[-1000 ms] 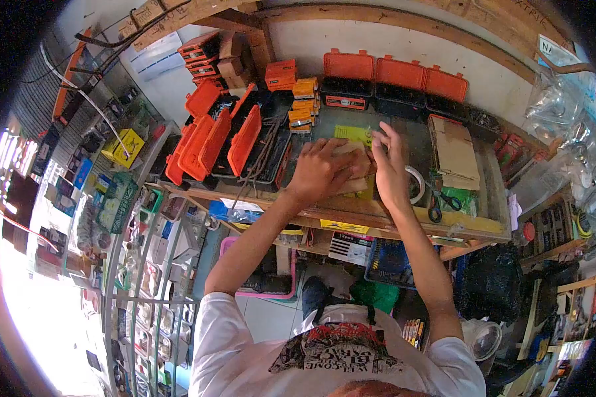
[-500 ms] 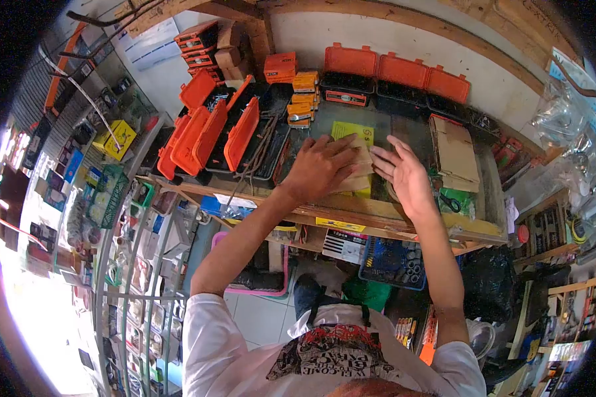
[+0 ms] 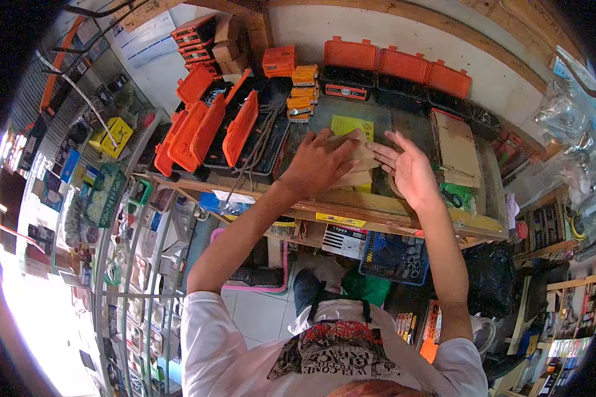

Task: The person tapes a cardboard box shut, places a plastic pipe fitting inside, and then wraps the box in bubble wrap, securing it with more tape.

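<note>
A small piece of brown cardboard (image 3: pixel 361 161) lies partly over a yellow printed sheet (image 3: pixel 347 124) on the glass-topped counter. My left hand (image 3: pixel 319 164) is over its left side, with fingers bent and closed on it; the fingertips are partly hidden. At the cardboard's right edge is my right hand (image 3: pixel 409 171), palm turned inward and fingers stretched out, the tips touching or very near it. A stack of flat brown cardboard (image 3: pixel 455 151) lies to the right of my right hand, with black-handled scissors (image 3: pixel 451 197) below it.
Open orange-lidded toolboxes (image 3: pixel 240 129) stand left on the counter, more orange-lidded boxes (image 3: pixel 351 59) along the wall. Small orange cartons (image 3: pixel 301 92) are stacked between. A wooden edge (image 3: pixel 404 205) runs along the counter front. Below sits a blue crate (image 3: pixel 394 258); shelves flank both sides.
My left hand's fingers have shifted and bent more over the cardboard, whose upper part has tilted or folded. My right hand has stayed nearly in place, its fingers closer to the cardboard.
</note>
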`<action>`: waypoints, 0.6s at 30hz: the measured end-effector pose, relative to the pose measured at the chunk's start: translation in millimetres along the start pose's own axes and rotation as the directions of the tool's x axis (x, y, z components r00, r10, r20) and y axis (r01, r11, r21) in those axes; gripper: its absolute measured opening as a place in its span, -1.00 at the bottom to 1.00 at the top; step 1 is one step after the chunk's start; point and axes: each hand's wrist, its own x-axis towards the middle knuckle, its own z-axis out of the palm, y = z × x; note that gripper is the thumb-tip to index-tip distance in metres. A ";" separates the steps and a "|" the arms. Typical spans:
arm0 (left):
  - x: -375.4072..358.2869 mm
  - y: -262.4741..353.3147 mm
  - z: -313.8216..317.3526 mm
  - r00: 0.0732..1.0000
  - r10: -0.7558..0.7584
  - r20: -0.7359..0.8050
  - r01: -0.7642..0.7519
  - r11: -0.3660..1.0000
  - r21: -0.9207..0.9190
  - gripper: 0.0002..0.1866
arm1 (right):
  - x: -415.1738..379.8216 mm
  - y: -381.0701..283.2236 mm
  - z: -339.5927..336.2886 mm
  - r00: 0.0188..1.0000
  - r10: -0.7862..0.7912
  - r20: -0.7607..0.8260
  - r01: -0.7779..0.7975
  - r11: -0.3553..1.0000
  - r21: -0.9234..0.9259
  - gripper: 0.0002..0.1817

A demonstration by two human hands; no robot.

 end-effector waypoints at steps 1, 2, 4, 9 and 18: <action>0.5 -1.0 0.5 1.000 -0.001 0.007 0.001 1.000 -0.009 -0.50 | 3.5 1.1 -2.5 1.000 0.003 -0.003 -0.003 1.000 0.010 -0.45; 1.0 -0.9 0.4 1.000 -0.011 0.003 0.011 1.000 -0.009 -0.49 | 4.5 0.1 -5.1 1.000 0.011 -0.012 -0.011 1.000 -0.006 -0.45; 0.8 0.9 -0.2 0.999 -0.033 -0.001 0.033 0.999 -0.010 -0.46 | 1.0 -7.2 -1.4 0.999 0.030 -0.029 -0.031 0.999 -0.035 -0.47; 0.4 2.7 -2.4 0.999 -0.045 0.025 0.046 0.999 -0.024 -0.40 | 2.4 -15.5 1.2 0.998 0.059 0.001 -0.059 0.997 -0.056 -0.35; 0.5 2.2 -1.5 1.000 0.006 0.014 -0.006 1.000 0.016 -0.51 | 8.0 -26.3 -1.9 0.990 0.140 -0.010 -0.140 0.989 -0.044 -0.48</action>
